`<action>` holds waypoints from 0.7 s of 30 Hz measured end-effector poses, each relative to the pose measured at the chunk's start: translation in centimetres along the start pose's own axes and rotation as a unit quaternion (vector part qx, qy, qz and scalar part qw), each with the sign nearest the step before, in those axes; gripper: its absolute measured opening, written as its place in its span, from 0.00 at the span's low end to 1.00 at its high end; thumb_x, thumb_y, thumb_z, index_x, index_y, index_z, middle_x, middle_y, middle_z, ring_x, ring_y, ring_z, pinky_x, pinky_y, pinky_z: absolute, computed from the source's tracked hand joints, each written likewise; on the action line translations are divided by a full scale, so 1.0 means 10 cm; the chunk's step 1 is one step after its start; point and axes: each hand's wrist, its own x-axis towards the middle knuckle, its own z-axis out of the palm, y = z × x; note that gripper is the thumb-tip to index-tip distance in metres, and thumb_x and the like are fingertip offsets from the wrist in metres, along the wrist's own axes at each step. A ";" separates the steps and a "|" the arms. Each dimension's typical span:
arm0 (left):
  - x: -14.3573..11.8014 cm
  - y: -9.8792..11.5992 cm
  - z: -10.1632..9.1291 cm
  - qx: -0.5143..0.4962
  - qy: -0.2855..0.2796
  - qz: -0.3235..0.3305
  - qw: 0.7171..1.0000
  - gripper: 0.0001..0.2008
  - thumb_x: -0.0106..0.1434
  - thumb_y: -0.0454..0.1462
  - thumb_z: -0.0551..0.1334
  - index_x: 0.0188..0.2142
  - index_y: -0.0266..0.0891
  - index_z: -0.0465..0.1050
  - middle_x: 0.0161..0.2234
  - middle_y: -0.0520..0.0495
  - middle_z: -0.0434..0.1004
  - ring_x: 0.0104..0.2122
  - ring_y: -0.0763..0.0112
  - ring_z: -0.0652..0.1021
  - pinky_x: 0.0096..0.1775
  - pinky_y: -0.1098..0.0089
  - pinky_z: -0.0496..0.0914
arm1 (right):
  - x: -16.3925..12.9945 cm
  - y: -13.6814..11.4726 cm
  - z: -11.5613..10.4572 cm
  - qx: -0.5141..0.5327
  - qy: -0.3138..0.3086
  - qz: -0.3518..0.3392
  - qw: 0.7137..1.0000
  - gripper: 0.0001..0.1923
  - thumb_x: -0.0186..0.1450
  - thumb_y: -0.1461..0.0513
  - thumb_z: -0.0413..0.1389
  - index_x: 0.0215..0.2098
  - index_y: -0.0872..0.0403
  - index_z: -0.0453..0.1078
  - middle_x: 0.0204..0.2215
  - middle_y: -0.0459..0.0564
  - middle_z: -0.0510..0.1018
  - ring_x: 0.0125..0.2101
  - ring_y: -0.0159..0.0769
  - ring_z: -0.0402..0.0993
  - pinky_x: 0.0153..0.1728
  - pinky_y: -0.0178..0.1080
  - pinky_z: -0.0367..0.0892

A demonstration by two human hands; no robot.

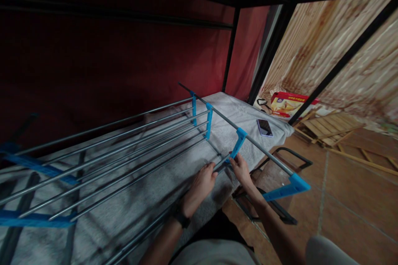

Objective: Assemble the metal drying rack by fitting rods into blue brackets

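A rack of grey metal tubes (137, 132) with blue plastic brackets lies across a grey blanket (183, 182). My left hand (202, 181), with a dark band on its wrist, closes around a metal tube (221, 163) near its end. Just to the right, my right hand (240, 169) pinches the lower end of a blue bracket (239, 143), where the tube's end meets it. Whether the tube is seated in the bracket is hidden by my fingers. That bracket hangs from a long crossbar (264, 147), between another upright bracket (209, 121) and a blue end bracket (289, 188).
A phone (265, 127) lies on the blanket near its far right corner. Dark posts (270, 58) of a bed frame rise there, with a low overhead frame. On the tiled floor are a black-framed chair (280, 178), wooden slats (332, 126) and a red box (292, 103).
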 end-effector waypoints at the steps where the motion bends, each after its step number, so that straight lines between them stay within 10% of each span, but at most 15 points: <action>1: 0.06 0.04 0.01 -0.004 -0.006 0.000 1.000 0.21 0.70 0.34 0.53 0.61 0.35 0.68 0.59 0.39 0.74 0.59 0.64 0.74 0.62 0.68 0.64 | 0.00 0.00 0.00 0.005 0.000 0.000 1.000 0.16 0.58 0.49 0.61 0.39 0.49 0.73 0.36 0.49 0.79 0.39 0.42 0.73 0.47 0.45 0.69; 12: 0.77 0.44 0.23 -0.032 -0.007 0.015 0.999 0.17 0.68 0.34 0.57 0.55 0.37 0.70 0.56 0.40 0.76 0.57 0.63 0.75 0.59 0.65 0.67 | 0.03 0.00 -0.05 -0.037 -0.031 -0.036 0.998 0.13 0.61 0.57 0.56 0.44 0.50 0.74 0.40 0.49 0.81 0.44 0.43 0.75 0.52 0.47 0.67; 21: 0.76 0.52 0.25 0.044 -0.023 -0.035 0.998 0.18 0.72 0.44 0.55 0.59 0.44 0.64 0.50 0.42 0.80 0.49 0.63 0.80 0.48 0.67 0.71 | -0.01 -0.05 -0.05 -0.055 -0.010 -0.038 0.998 0.08 0.61 0.58 0.54 0.36 0.49 0.73 0.32 0.47 0.79 0.33 0.41 0.72 0.40 0.41 0.67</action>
